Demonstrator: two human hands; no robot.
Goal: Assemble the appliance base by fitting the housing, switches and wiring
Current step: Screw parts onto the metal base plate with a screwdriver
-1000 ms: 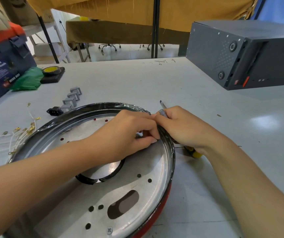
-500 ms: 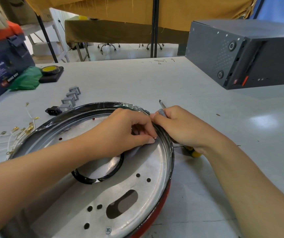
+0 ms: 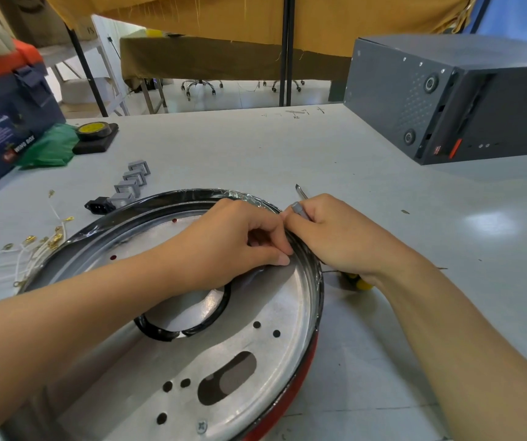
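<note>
Little is shifted: both hands stay at the housing rim.
Something small is pinched by the left hand; a screwdriver is gripped by the right hand.

Bare table lay open toward the far edge; the computer case blocked the far right corner, switches and wires cluttered the left.

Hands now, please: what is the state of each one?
Left hand: fingers curled, pinching something at the rim of the round base; what it is cannot be told.
Right hand: curled around a small grey part.
</note>
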